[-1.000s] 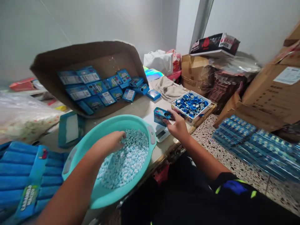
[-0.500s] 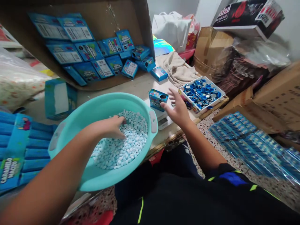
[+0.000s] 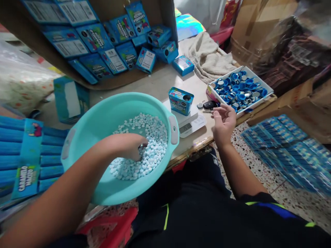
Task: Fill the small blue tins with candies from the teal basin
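Observation:
My left hand (image 3: 130, 146) is down in a turquoise basin (image 3: 85, 117), its fingers curled into the small pale candies (image 3: 153, 153) and partly hidden by them. To the right, a blue candy tin (image 3: 181, 102) stands upright on a white kitchen scale (image 3: 193, 124), with a dark round opening in its top. My right hand (image 3: 224, 120) is off the scale's right side, palm up, fingers loosely bent and apart, holding nothing. Beside its fingertips lie a black car key (image 3: 210, 104) and a loose round cap (image 3: 200, 105).
A white tray (image 3: 267, 88) of blue caps sits at the table's right edge. At the back, a cardboard box (image 3: 103, 82) holds several blue tins. A grey cloth (image 3: 209, 57) lies behind. Blue packs (image 3: 31, 158) are stacked at left; wrapped packs (image 3: 287, 151) lie on the floor.
My right hand has drawn away from the tin to the right, beside the tray. My left fingers have curled deeper into the candies. The view has tilted downward.

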### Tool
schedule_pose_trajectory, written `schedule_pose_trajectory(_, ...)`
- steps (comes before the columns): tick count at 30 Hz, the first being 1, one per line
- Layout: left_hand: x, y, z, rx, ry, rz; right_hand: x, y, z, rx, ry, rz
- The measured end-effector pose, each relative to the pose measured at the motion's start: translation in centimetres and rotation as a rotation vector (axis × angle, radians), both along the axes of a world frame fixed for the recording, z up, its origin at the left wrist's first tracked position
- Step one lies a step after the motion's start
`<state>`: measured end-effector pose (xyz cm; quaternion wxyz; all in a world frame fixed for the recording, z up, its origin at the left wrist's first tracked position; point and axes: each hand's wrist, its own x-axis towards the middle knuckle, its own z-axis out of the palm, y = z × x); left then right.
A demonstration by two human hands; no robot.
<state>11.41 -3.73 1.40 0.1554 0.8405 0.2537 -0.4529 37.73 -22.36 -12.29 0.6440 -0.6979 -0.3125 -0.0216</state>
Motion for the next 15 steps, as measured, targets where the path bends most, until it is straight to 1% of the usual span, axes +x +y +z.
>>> schedule_pose_trajectory(3, -0.2, 0.7, -0.2, -0.079, -0.038, -0.014, 0.0, 0.0, 0.3, -0.002, 0.018, 0.014)
schedule_pose_trajectory(5, -0.5, 1.3, 0.1, -0.102, -0.100, 0.016, -0.1, -0.1, 0.5, 0.003, 0.024, 0.030)
schedule_pose_trajectory(7, -0.8, 1.9, 0.4, -0.056, -0.230, 0.061, -0.2, -0.1, 0.6, 0.024, 0.049, 0.033)
schedule_pose_trajectory(10, -0.9, 2.7, 0.4, 0.095, -0.437, 0.151, -0.3, -0.2, 0.8, 0.050, 0.082, 0.005)
schedule_pose_trajectory(13, -0.3, 3.2, -1.1, 0.260, -0.634, 0.216, -0.3, -0.3, 1.0, 0.056, 0.095, -0.036)
schedule_pose_trajectory(15, 0.4, 3.0, -2.4, 0.295, -0.704, 0.263, -0.3, -0.3, 1.0, 0.061, 0.108, -0.052)
